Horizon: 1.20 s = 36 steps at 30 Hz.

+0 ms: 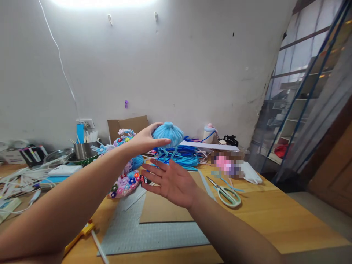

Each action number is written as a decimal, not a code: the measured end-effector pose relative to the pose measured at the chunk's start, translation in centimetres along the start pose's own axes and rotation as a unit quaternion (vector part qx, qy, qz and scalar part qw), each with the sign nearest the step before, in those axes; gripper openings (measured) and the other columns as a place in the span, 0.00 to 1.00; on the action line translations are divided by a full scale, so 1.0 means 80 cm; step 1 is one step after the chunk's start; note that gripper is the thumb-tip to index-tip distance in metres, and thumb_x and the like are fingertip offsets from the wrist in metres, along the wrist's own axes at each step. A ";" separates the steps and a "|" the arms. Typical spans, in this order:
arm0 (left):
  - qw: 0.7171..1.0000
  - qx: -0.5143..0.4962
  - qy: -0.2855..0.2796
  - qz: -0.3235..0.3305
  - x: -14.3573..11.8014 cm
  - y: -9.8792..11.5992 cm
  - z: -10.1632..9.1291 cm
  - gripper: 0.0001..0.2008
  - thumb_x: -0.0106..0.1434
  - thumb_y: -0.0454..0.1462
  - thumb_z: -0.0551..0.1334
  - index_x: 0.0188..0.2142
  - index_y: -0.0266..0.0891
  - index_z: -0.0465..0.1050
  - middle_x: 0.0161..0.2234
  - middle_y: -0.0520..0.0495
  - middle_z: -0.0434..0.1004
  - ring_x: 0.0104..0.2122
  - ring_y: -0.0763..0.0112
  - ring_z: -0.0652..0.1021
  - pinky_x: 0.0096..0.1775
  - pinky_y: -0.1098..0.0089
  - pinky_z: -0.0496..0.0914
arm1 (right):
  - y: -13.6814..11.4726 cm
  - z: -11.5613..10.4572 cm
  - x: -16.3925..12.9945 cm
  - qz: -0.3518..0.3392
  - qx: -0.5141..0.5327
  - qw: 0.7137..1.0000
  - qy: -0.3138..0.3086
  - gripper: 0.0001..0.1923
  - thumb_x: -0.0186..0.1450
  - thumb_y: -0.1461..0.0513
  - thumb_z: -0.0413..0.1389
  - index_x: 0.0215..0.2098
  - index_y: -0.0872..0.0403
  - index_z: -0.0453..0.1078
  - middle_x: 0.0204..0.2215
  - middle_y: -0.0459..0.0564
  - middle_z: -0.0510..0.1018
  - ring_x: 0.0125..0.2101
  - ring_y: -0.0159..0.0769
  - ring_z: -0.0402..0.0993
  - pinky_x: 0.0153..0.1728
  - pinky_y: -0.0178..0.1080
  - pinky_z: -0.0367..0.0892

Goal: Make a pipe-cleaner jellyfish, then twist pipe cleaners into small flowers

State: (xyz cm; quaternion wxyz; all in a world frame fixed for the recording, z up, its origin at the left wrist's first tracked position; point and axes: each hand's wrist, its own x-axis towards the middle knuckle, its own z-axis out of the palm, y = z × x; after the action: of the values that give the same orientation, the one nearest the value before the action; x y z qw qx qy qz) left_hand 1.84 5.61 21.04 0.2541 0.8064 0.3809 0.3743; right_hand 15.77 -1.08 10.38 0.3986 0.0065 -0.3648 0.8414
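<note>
the left hand (147, 141) grips a blue fuzzy ribbed ball (168, 135), thumb along its near side, near the centre of the frame; the right hand (174, 183) is open and bare just below it, palm showing, fingers spread, touching nothing that can be made out; the ball looks largely shaped already, its ribs drawn up to a small knob on top; whether the pale blue loops under it belong to it or to the pile of blue stems (189, 158) behind cannot be told, so any fastening left there is uncertain; a flower-covered piece (125, 187) at centre left seems further along; the scissors (229, 197) lie unused at centre right, the cardboard sheet (165, 211) on the grey mat (132, 236) at lower centre.
</note>
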 end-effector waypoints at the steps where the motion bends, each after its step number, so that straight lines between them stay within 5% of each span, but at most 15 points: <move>1: 1.000 0.022 0.009 0.003 -0.002 0.002 0.003 0.35 0.49 0.45 0.69 0.56 0.40 0.63 0.49 0.39 0.72 0.48 0.50 0.72 0.47 0.55 0.66 | 0.003 0.000 0.004 0.005 0.020 1.000 0.006 0.18 0.64 0.53 0.53 0.48 0.53 0.65 0.52 0.52 0.71 0.52 0.40 0.68 0.52 0.45 0.64; 3: 0.998 0.056 0.023 0.005 -0.009 0.005 0.008 0.36 0.48 0.46 0.69 0.56 0.41 0.63 0.48 0.41 0.73 0.47 0.51 0.72 0.47 0.57 0.67 | 0.008 -0.004 0.009 0.017 0.056 0.998 0.030 0.15 0.62 0.58 0.57 0.46 0.54 0.68 0.38 0.48 0.77 0.37 0.31 0.75 0.39 0.35 0.70; 7: 0.997 0.027 0.068 -0.026 -0.023 -0.002 0.019 0.35 0.47 0.46 0.70 0.54 0.42 0.65 0.47 0.42 0.74 0.46 0.54 0.74 0.45 0.61 0.68 | 0.020 -0.022 0.008 0.015 0.013 0.996 0.089 0.10 0.58 0.62 0.62 0.38 0.57 0.71 0.19 0.38 0.69 0.17 0.19 0.61 0.19 0.25 0.57; 10: 0.987 -0.087 0.105 -0.087 -0.032 -0.021 0.024 0.31 0.47 0.45 0.70 0.51 0.41 0.69 0.46 0.44 0.75 0.47 0.55 0.73 0.46 0.64 0.67 | 0.031 -0.041 -0.004 0.013 -0.073 0.989 0.124 0.11 0.57 0.62 0.62 0.38 0.58 0.73 0.21 0.42 0.72 0.18 0.21 0.64 0.20 0.27 0.58; 14: 0.965 -0.215 0.061 -0.140 -0.044 -0.044 0.027 0.24 0.54 0.50 0.64 0.44 0.36 0.74 0.40 0.45 0.79 0.44 0.55 0.76 0.44 0.64 0.69 | 0.036 -0.076 -0.022 0.014 -0.254 0.945 0.207 0.15 0.51 0.65 0.61 0.38 0.57 0.74 0.28 0.49 0.76 0.23 0.31 0.71 0.23 0.33 0.62; 17: 0.940 -0.295 0.036 -0.167 -0.055 -0.050 0.029 0.26 0.59 0.54 0.56 0.43 0.35 0.74 0.38 0.42 0.80 0.39 0.57 0.79 0.40 0.64 0.71 | 0.025 -0.101 -0.030 -0.068 -0.289 0.907 0.299 0.09 0.51 0.66 0.58 0.33 0.56 0.71 0.25 0.45 0.73 0.21 0.27 0.67 0.23 0.32 0.59; 21: 0.831 -0.494 -0.027 -0.253 -0.076 -0.054 0.036 0.27 0.62 0.55 0.52 0.47 0.36 0.72 0.38 0.39 0.80 0.36 0.57 0.80 0.38 0.61 0.72 | -0.002 -0.103 -0.033 -0.205 -0.303 0.864 0.347 0.07 0.58 0.61 0.55 0.36 0.51 0.67 0.31 0.43 0.71 0.28 0.27 0.67 0.31 0.32 0.62; 24: 0.740 -0.588 -0.132 -0.299 -0.093 -0.061 0.051 0.35 0.60 0.59 0.48 0.50 0.33 0.70 0.40 0.35 0.79 0.37 0.54 0.79 0.41 0.56 0.70 | -0.016 -0.088 -0.034 -0.234 -0.354 0.865 0.266 0.15 0.61 0.57 0.55 0.46 0.49 0.67 0.42 0.48 0.71 0.38 0.35 0.70 0.38 0.38 0.65; 27: 0.697 -0.628 -0.171 -0.301 -0.110 -0.068 0.074 0.38 0.61 0.60 0.45 0.52 0.30 0.68 0.41 0.33 0.78 0.39 0.55 0.78 0.45 0.54 0.68 | -0.016 -0.080 -0.036 -0.212 -0.398 0.876 0.174 0.20 0.63 0.57 0.53 0.53 0.46 0.64 0.49 0.50 0.69 0.45 0.39 0.69 0.44 0.41 0.65; 30: 0.682 -0.653 -0.173 -0.279 -0.124 -0.073 0.094 0.39 0.62 0.59 0.42 0.54 0.29 0.66 0.43 0.32 0.77 0.40 0.55 0.78 0.47 0.53 0.66 | -0.007 -0.090 -0.042 -0.170 -0.374 0.896 0.168 0.20 0.62 0.58 0.54 0.53 0.46 0.65 0.45 0.48 0.72 0.41 0.36 0.70 0.41 0.39 0.66; 33: 0.678 -0.656 -0.193 -0.269 -0.132 -0.082 0.107 0.44 0.60 0.62 0.39 0.54 0.26 0.66 0.46 0.28 0.75 0.40 0.53 0.78 0.47 0.54 0.65 | 0.004 -0.106 -0.048 -0.145 -0.298 0.915 0.231 0.17 0.60 0.58 0.57 0.48 0.47 0.68 0.39 0.47 0.74 0.35 0.33 0.71 0.36 0.35 0.66; 36: 0.699 -0.631 -0.211 -0.262 -0.136 -0.100 0.116 0.43 0.61 0.61 0.38 0.51 0.26 0.69 0.44 0.28 0.76 0.38 0.54 0.79 0.46 0.57 0.65 | 0.012 -0.118 -0.054 -0.114 -0.242 0.925 0.270 0.14 0.58 0.60 0.58 0.43 0.49 0.70 0.33 0.45 0.73 0.30 0.31 0.69 0.33 0.33 0.66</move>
State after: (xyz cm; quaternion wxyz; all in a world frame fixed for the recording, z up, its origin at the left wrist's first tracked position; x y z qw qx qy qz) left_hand 1.18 0.32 5.57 0.8647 0.3829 0.1882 0.2651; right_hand 20.71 1.50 1.56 0.5651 -0.2756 -0.4326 0.6462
